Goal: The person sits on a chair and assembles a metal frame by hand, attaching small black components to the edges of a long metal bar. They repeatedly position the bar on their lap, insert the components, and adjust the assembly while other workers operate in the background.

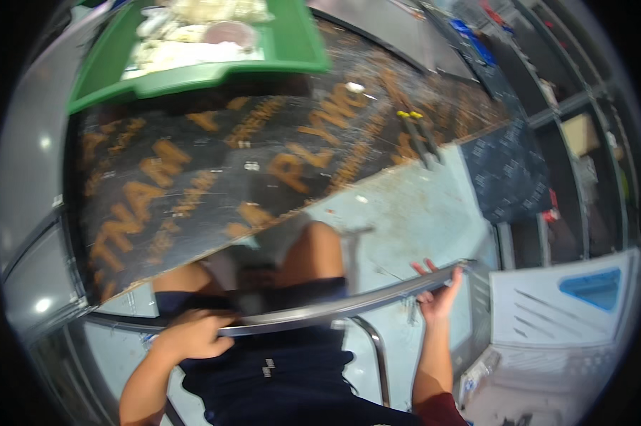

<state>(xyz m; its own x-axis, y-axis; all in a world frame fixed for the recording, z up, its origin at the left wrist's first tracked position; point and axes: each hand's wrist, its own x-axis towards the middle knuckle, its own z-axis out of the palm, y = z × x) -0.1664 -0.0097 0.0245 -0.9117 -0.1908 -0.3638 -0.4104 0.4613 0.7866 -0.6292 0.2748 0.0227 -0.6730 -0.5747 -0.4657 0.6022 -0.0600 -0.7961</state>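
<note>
Across my lap lies a long, dark metal-looking strip [334, 311], bowed in the wide picture, running from the lower left up toward the right. My left hand [198, 335] is closed round it near its left part, fingers curled over the top. Near its right end my right hand [439, 295] grips it from below, with a couple of fingertips showing beyond the far edge. Beyond my knees stands a dark plywood-topped table [214, 177] with orange lettering. A pair of yellow-tipped dark tools [420, 135], perhaps pliers, lies on its right part.
A green tray [192, 79] with whitish pieces sits at the table's far left. Dark shelving [569, 142] stands on the right, with a white plastic crate [562, 305] below it. A metal chair leg [377, 355] shows under me. A small white piece [355, 87] lies on the tabletop.
</note>
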